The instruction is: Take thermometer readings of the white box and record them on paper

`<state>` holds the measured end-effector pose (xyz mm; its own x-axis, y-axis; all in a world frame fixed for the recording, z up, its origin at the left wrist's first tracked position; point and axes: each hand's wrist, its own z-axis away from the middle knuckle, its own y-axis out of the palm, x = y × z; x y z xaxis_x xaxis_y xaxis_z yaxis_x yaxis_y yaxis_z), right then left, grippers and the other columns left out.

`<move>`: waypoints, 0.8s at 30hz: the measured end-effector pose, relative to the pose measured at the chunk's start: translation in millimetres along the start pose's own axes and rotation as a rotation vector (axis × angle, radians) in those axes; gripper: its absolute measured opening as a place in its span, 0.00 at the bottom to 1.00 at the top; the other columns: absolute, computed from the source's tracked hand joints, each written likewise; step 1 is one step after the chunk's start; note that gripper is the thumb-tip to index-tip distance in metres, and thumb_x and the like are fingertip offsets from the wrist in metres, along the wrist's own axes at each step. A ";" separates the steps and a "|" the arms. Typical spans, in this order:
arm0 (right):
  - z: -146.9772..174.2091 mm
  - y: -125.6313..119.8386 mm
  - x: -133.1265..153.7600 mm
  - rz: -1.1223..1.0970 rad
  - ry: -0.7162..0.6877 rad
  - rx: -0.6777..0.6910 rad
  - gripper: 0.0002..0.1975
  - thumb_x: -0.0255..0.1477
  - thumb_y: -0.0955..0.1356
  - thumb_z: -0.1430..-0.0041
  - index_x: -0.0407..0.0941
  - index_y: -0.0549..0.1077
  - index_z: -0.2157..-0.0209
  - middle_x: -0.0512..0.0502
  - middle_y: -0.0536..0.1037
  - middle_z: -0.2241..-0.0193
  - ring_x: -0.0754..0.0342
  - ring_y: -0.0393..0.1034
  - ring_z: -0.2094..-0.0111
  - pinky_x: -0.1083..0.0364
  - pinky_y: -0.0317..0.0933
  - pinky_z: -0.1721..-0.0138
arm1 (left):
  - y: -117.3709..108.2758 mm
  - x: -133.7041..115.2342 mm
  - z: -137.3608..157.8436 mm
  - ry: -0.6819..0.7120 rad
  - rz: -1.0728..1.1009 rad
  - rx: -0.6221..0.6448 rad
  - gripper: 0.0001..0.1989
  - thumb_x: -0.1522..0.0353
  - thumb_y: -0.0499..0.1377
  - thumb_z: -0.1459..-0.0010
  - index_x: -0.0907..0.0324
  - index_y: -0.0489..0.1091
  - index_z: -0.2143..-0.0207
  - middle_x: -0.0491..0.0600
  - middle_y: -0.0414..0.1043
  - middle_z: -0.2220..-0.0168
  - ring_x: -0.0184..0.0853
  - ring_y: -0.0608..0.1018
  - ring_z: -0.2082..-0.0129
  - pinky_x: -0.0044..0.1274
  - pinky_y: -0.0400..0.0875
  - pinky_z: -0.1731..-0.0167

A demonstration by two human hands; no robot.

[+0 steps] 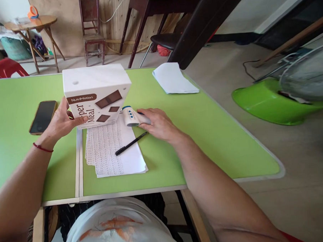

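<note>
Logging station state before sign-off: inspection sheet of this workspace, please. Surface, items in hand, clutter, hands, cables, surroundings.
Surface: green table, light edging, seam running left of the papers.
Items in hand: white NutriMotion box; white handheld device. Whether the box touches the table: cannot tell.
Clutter: phone at left; black pen lying across handwritten sheets; white papers near the far edge.
Hands: left hand grips the box's side; right hand holds the device's handle.
Cables: white cord at the back wall; dark cable on the floor. On the table, nothing seen.
Surroundings: wooden chair, round table.
</note>
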<state>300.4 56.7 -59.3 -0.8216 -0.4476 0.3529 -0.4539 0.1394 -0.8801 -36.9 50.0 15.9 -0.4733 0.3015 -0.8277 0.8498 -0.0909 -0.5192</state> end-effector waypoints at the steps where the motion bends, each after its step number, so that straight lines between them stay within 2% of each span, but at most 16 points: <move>1: -0.7 1.3 -1.5 0.002 -0.008 0.002 0.21 0.27 0.69 0.44 0.43 0.74 0.47 0.38 0.81 0.59 0.40 0.74 0.57 0.39 0.65 0.51 | -0.7 1.6 -0.7 0.003 -0.001 0.009 0.32 0.58 0.69 0.50 0.57 0.62 0.46 0.55 0.73 0.47 0.44 0.77 0.52 0.31 0.75 0.59; 6: -2.0 1.3 -1.6 0.024 0.023 0.047 0.23 0.24 0.67 0.46 0.42 0.73 0.47 0.36 0.80 0.55 0.40 0.73 0.55 0.39 0.64 0.50 | -7.6 6.4 -4.2 -0.002 -0.128 0.027 0.28 0.54 0.68 0.51 0.58 0.67 0.52 0.54 0.75 0.53 0.45 0.77 0.54 0.33 0.74 0.59; 8: 0.8 -4.9 3.8 0.027 0.027 0.022 0.25 0.22 0.67 0.49 0.42 0.74 0.47 0.36 0.77 0.53 0.40 0.71 0.51 0.40 0.64 0.49 | -9.9 3.4 -3.3 -0.035 -0.311 0.000 0.25 0.53 0.67 0.52 0.57 0.69 0.56 0.54 0.76 0.58 0.47 0.76 0.55 0.35 0.72 0.59; 10: 6.3 -14.9 12.0 0.002 0.002 -0.002 0.21 0.22 0.68 0.49 0.44 0.77 0.52 0.38 0.77 0.54 0.41 0.70 0.52 0.41 0.66 0.52 | -10.6 -3.2 0.1 -0.135 -0.552 0.021 0.21 0.51 0.67 0.53 0.57 0.72 0.65 0.53 0.74 0.67 0.51 0.77 0.57 0.38 0.71 0.60; 13: 18.1 -32.3 26.2 -0.058 -0.116 0.105 0.11 0.25 0.68 0.46 0.48 0.80 0.63 0.43 0.78 0.65 0.47 0.71 0.63 0.46 0.66 0.62 | -7.1 -17.3 9.0 -0.262 -0.863 0.223 0.26 0.45 0.62 0.52 0.57 0.66 0.83 0.51 0.66 0.81 0.50 0.77 0.70 0.36 0.68 0.70; 15: 25.8 -40.4 33.8 0.003 -0.196 0.173 0.10 0.25 0.67 0.44 0.49 0.81 0.66 0.45 0.78 0.69 0.48 0.70 0.66 0.48 0.64 0.64 | -1.1 -26.9 15.6 -0.191 -0.954 0.419 0.29 0.44 0.58 0.48 0.58 0.63 0.86 0.50 0.64 0.85 0.43 0.74 0.77 0.30 0.64 0.76; 17: 31.0 -42.7 38.6 0.130 -0.235 0.196 0.11 0.24 0.66 0.44 0.50 0.81 0.66 0.45 0.78 0.70 0.48 0.69 0.66 0.48 0.62 0.64 | 8.2 -35.1 21.4 -0.063 -0.932 0.577 0.25 0.47 0.58 0.45 0.57 0.68 0.81 0.49 0.69 0.82 0.37 0.73 0.79 0.26 0.61 0.77; 19: 32.5 -39.7 41.3 0.238 -0.252 0.216 0.13 0.22 0.66 0.44 0.50 0.81 0.65 0.45 0.77 0.71 0.49 0.69 0.66 0.49 0.60 0.64 | 20.1 -41.6 26.0 0.020 -0.859 0.675 0.18 0.51 0.60 0.43 0.56 0.75 0.68 0.47 0.74 0.76 0.36 0.75 0.77 0.25 0.62 0.75; 20: 32.0 -37.2 42.1 0.274 -0.264 0.228 0.13 0.22 0.66 0.43 0.50 0.81 0.66 0.45 0.77 0.72 0.49 0.69 0.66 0.49 0.59 0.65 | 26.6 -44.4 27.9 0.046 -0.838 0.704 0.18 0.53 0.60 0.42 0.55 0.75 0.58 0.47 0.76 0.74 0.36 0.76 0.75 0.25 0.63 0.74; 22: 29.9 -32.9 42.7 0.323 -0.298 0.246 0.12 0.21 0.65 0.43 0.48 0.80 0.71 0.45 0.76 0.75 0.49 0.69 0.67 0.50 0.58 0.65 | 39.8 -49.9 31.6 0.074 -0.857 0.748 0.27 0.54 0.60 0.40 0.55 0.67 0.41 0.49 0.77 0.70 0.40 0.78 0.71 0.26 0.64 0.71; 24: 28.2 -32.3 41.3 0.338 -0.337 0.272 0.12 0.20 0.65 0.45 0.47 0.77 0.76 0.45 0.75 0.77 0.50 0.69 0.69 0.50 0.58 0.66 | 51.3 -55.3 35.4 0.068 -0.925 0.808 0.37 0.50 0.60 0.41 0.54 0.57 0.33 0.52 0.78 0.68 0.45 0.79 0.67 0.27 0.64 0.69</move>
<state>290.8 8.7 -25.3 -0.7301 -0.6818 -0.0459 -0.0414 0.1111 -0.9929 24.7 -5.0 27.4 -0.7878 0.6110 -0.0782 -0.1981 -0.3715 -0.9071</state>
